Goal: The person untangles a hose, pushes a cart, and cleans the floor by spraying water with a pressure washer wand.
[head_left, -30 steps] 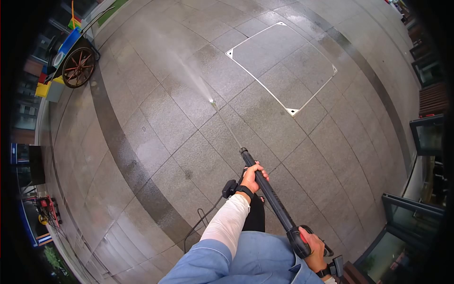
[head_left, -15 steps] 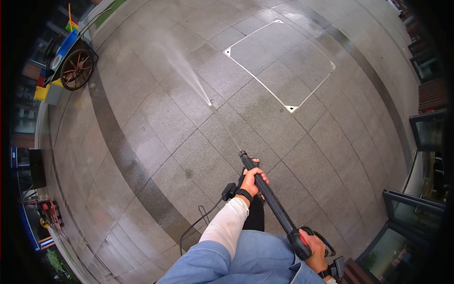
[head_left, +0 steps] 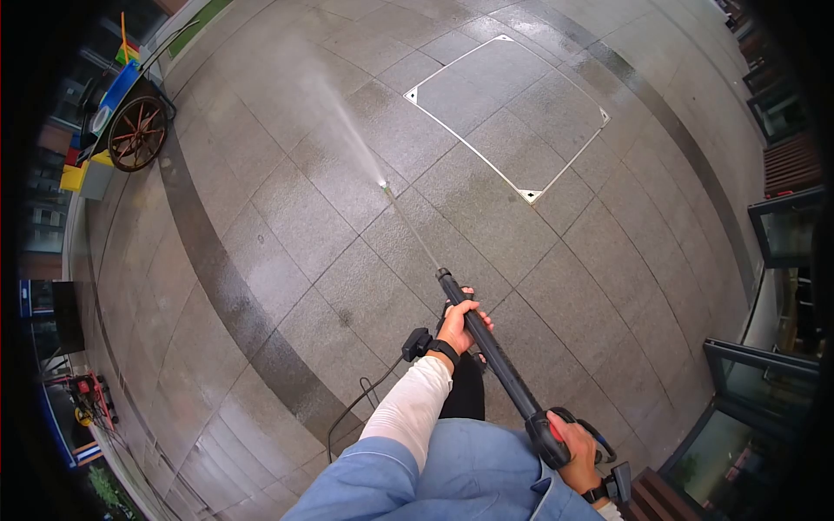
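Right hand (head_left: 573,447) sits near the lower edge, partly hidden, fingers clenched round the trigger grip of the pressure lance (head_left: 499,365). Left hand (head_left: 458,326) grasps its black ribbed barrel. The thin metal tube points far-left, where spray (head_left: 352,139) fans onto wet grey stone paving (head_left: 287,217). Metal-edged hatch (head_left: 508,113) far right; spoked cart wheel (head_left: 137,133) far left.
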